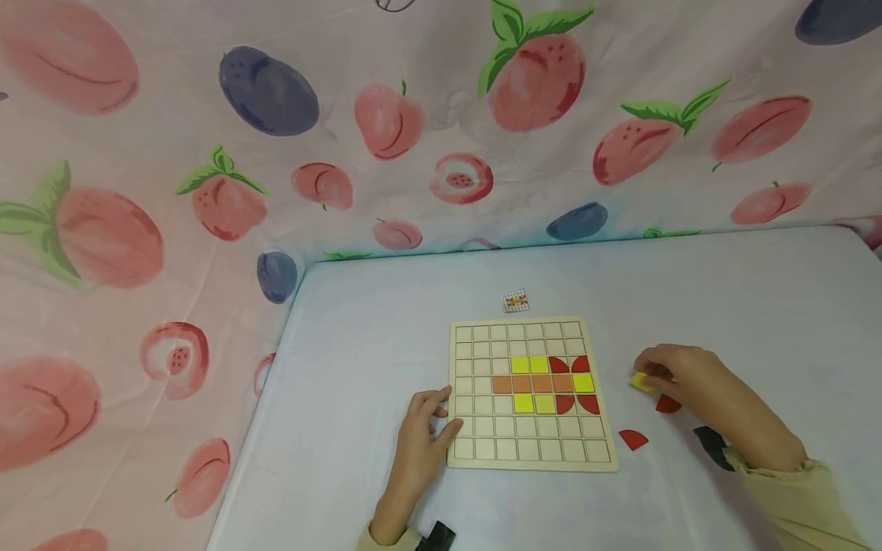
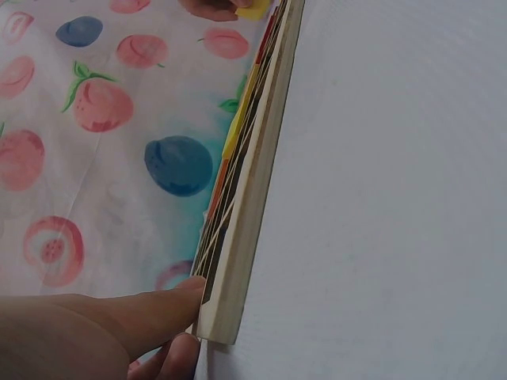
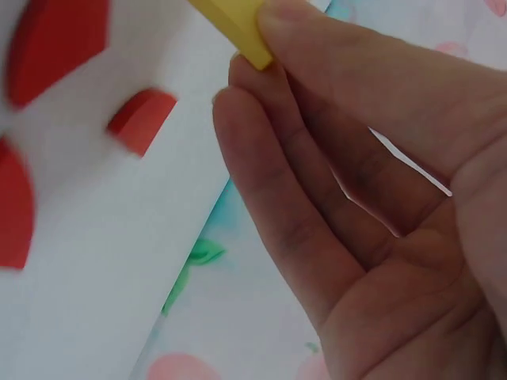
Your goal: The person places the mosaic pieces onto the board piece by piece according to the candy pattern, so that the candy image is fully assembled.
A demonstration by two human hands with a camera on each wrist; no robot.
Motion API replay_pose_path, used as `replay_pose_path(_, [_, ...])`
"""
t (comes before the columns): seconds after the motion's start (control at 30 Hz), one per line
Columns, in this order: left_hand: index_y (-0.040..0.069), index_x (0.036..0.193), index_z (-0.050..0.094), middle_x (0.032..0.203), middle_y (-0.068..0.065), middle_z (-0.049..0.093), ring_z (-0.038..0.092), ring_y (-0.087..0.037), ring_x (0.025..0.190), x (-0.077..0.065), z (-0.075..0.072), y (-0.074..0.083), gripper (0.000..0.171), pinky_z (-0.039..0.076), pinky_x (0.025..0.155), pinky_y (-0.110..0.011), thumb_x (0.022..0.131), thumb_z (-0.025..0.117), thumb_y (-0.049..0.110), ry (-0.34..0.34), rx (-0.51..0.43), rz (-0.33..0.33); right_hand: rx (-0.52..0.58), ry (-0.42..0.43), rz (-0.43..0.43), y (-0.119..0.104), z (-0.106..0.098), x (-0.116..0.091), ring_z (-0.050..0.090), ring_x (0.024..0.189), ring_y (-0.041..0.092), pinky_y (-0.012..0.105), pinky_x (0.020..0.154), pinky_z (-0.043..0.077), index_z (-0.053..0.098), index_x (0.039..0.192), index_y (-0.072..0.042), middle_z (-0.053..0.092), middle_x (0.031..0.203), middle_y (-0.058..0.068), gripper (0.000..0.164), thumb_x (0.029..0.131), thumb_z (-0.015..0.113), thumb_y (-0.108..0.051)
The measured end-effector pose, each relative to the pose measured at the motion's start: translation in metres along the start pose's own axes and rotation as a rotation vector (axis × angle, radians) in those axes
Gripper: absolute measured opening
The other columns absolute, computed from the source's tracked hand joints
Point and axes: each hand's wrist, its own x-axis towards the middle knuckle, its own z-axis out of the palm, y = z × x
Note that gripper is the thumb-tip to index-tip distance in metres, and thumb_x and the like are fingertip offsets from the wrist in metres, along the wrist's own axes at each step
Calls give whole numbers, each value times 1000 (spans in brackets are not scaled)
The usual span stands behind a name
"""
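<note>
Head view faces forward and down at the tabletop [image 1: 344, 360]; left wrist view looks low along the gridded board [image 2: 264, 158]; right wrist close-up shares the yellow tile [image 3: 238, 28] with head.

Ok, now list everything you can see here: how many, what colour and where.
Grid board: one, pale wood, on the table
Orange squares: four, orange, in a row on the board
Yellow squares: five, yellow, on the board
Red quarter-circles: four, red, board's right side
Loose red pieces: three in the right wrist view, red, on the table
Held yellow piece: one, yellow, in the right hand
Small card: one, multicoloured, beyond the board
Table: one, white, under the board
Fruit-print cloth: at least one, mostly pink, behind and left
Wrist devices: two, black, one per wrist
Sleeves: two, beige, one per arm
Left hand: one, bare, touching the board's left edge
Right hand: one, bare, right of the board
</note>
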Motion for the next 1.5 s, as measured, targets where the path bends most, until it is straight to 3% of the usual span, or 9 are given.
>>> replay_pose_path(0.63, [5, 133, 61, 116, -2, 57, 53, -10, 91, 0, 0, 0, 49, 43, 73, -21, 87, 75, 8, -6, 6, 0, 17, -61, -131, -60, 14, 32, 56, 74, 13, 31, 71, 56, 73, 91, -6, 66, 83, -2, 14, 79, 81, -5])
replay_pose_path(1.1, [5, 133, 61, 116, -2, 58, 54, -12, 92, 0, 0, 1, 48, 43, 73, -21, 87, 75, 9, -1, -3, 0, 34, -19, -269, -89, 21, 49, 51, 70, 10, 26, 66, 50, 70, 84, -10, 62, 77, -5, 10, 83, 78, -3])
replay_pose_path(1.5, [5, 132, 61, 114, -2, 58, 52, -11, 89, 0, 0, 0, 48, 42, 71, -21, 87, 76, 9, -5, -5, -3, 34, -39, -303, -110, 33, 65, 52, 70, 8, 25, 67, 50, 71, 85, -10, 65, 79, -5, 9, 84, 77, -3])
